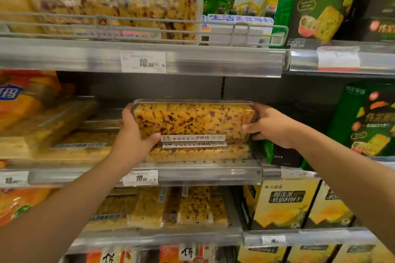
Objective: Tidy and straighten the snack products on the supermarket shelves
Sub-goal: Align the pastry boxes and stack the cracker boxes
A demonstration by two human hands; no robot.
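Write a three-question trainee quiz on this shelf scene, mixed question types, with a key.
1. True or false: both hands grip the clear snack box.
2. What lies directly under it? A) a similar box B) a green carton C) bare shelf
3. Which shelf is it on: top, middle or bottom?

Key: 1 true, left hand and right hand hold its ends. 2 A, the second box. 3 middle.

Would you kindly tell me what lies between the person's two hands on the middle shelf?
In the head view, a clear snack box spans the gap between left hand and right hand.
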